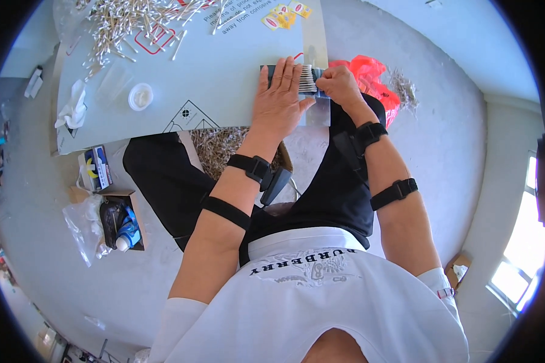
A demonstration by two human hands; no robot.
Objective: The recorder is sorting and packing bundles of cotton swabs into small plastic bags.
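Note:
My left hand (278,97) lies flat, fingers spread, pressing on a dark blue pad (266,71) at the near edge of a pale board (224,72). A row of thin white sticks (307,78) is lined up on that pad between my hands. My right hand (339,85) is curled at the right end of the row, fingertips pinching the sticks. A metal strip (315,36) runs away from the pad across the board. Both forearms wear black straps.
A heap of loose white sticks (127,24) covers the board's far left, with a small round white dish (140,95) and crumpled tissue (72,109) nearer. A red plastic bag (372,75) lies right of my hand. A box of shredded filler (221,145) and small bottles (124,233) sit on the floor.

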